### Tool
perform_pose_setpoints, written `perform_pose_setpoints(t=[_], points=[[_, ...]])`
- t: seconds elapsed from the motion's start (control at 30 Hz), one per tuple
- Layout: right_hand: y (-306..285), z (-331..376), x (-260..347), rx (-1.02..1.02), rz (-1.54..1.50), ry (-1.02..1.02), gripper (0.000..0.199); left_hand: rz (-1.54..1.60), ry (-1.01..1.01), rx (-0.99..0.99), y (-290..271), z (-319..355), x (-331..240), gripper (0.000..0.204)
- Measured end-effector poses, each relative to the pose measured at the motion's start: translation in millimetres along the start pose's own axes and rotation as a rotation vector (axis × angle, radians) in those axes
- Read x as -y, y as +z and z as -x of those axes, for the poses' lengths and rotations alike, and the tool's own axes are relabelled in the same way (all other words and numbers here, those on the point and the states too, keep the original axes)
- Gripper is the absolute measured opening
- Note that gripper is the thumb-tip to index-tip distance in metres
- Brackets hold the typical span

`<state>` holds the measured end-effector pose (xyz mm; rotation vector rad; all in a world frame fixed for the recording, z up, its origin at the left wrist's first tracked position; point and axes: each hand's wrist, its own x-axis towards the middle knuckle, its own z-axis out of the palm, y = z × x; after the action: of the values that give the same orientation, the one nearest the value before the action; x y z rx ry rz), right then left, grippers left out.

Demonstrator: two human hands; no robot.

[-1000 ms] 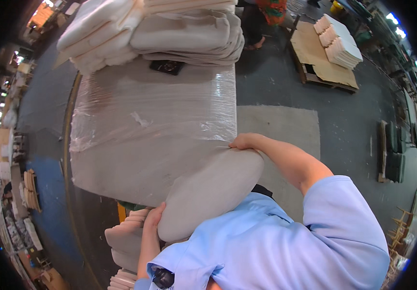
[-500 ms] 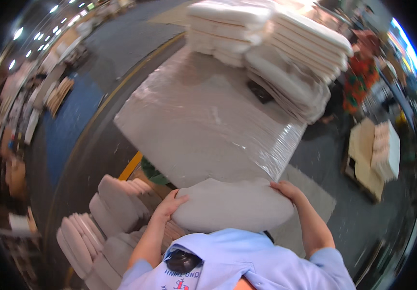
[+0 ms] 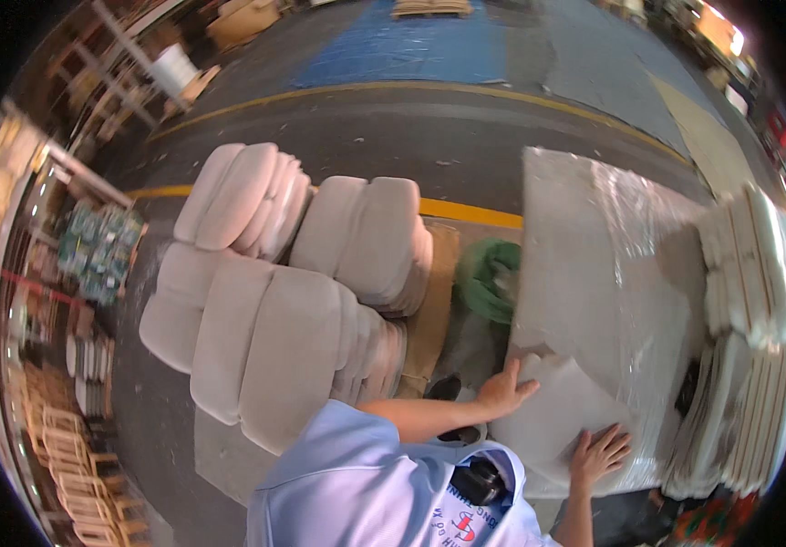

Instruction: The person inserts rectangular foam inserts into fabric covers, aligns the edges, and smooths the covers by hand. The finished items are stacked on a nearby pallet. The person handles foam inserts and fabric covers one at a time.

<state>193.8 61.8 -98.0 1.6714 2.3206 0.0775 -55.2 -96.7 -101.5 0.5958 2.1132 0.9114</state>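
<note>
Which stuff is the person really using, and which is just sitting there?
In use:
left hand
right hand
white foam pad, both hands on it
plastic-wrapped stack under the pad

Just sitting there:
beige cushion piles
green bag
stacked white panels

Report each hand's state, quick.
Left hand: open, flat on the white pad.
Right hand: open, fingers spread on the same pad.

Place: furniture factory floor or warehouse.
Floor (image 3: pixel 393 137): grey concrete, yellow line (image 3: pixel 466 211), blue zone (image 3: pixel 411 46).
Stock: cushions (image 3: pixel 274 301) piled in stacks; flat pads (image 3: pixel 758 365) stacked, wrapped table (image 3: pixel 612 273).
Edges: chair frames (image 3: pixel 65 456) at left, pallet (image 3: pixel 429 7) far off.
</note>
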Motion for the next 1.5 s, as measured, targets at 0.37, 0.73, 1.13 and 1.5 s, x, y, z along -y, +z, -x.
perform_pose_setpoints(t=[0.37,0.73,1.13,1.5], points=[[-5.9,14.3,40.9,-0.064,-0.008,-0.404,0.09,0.028,0.067,-0.197,22.5,-2.7,7.1,0.072],[8.6,-44.2,-56.1,-0.362,-0.55,-0.474,0.063,0.104,-0.013,-0.281,13.6,26.4,0.2,0.082],[74.4,-18.0,-169.5,0.545,-1.805,0.003,0.054,0.817,-0.102,0.402,82.0,145.7,15.1,0.081],[-17.8,64.5,-100.8,0.384,-1.424,-0.25,0.076,1.065,-0.136,0.801,17.7,169.6,4.5,0.082]])
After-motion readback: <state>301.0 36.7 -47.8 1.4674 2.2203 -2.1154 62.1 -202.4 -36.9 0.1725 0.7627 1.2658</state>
